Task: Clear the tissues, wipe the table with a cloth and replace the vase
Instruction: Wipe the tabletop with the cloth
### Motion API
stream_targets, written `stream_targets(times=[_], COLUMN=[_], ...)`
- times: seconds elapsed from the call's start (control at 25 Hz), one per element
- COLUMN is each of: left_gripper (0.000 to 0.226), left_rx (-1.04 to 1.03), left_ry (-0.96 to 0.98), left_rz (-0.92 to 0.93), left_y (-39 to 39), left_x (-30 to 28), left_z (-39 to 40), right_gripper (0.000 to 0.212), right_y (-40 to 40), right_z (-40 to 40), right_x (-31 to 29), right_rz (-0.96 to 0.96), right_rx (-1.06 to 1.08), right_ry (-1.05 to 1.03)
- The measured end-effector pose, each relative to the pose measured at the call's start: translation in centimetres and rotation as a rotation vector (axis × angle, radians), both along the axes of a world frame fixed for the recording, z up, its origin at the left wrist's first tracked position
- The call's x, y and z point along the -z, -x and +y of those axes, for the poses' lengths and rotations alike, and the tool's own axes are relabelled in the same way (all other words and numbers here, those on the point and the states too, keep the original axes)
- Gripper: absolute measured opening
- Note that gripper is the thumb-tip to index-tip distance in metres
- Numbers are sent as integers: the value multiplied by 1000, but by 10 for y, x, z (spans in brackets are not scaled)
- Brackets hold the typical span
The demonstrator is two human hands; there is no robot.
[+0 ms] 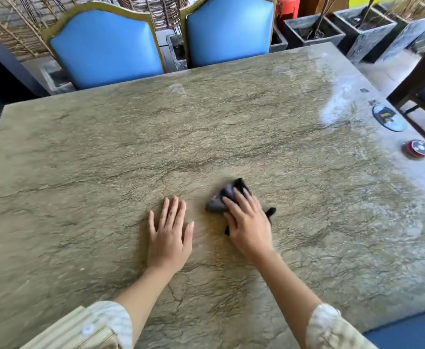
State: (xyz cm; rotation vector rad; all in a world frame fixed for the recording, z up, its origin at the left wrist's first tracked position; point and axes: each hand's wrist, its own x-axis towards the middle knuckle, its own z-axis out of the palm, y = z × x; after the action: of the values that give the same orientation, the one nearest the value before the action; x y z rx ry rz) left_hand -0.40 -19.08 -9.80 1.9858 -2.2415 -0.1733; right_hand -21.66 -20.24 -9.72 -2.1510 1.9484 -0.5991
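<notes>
Cloth [225, 197] lies under right hand [246, 220] on table [231, 122].

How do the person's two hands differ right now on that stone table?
The left hand lies flat on the bare table, fingers straight and spread, with nothing under it; the right hand presses a dark cloth against the table. The left hand points straight ahead, while the right hand angles toward the left. Both rest palm down on the tabletop, close together, with pale striped sleeves pushed up the forearms.
</notes>
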Motion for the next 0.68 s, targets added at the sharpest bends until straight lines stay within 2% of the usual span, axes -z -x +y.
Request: stream_targets(times=[0.16, 0.28, 0.48, 0.6, 0.68], left_gripper=[58, 57, 66, 73, 70], left_rx=[2, 5, 30, 71, 76], left_ry=[0, 8, -12, -83, -73], left_rz=[20, 41, 66, 263, 380], left_y=[0, -1, -3, -12, -29], left_x=[2, 3, 4, -1, -6], left_z=[-1, -3, -3, -5, 9], right_gripper=[42, 41, 36, 36, 36], right_y=[69, 57, -13, -21, 6], right_z=[0, -10, 60, 116, 136], right_x=[-1, -2, 3, 3, 3], right_rz=[1, -29, -9, 10, 33], right_rx=[414, 595, 314, 120, 173], right_ry=[5, -49, 31, 29, 38])
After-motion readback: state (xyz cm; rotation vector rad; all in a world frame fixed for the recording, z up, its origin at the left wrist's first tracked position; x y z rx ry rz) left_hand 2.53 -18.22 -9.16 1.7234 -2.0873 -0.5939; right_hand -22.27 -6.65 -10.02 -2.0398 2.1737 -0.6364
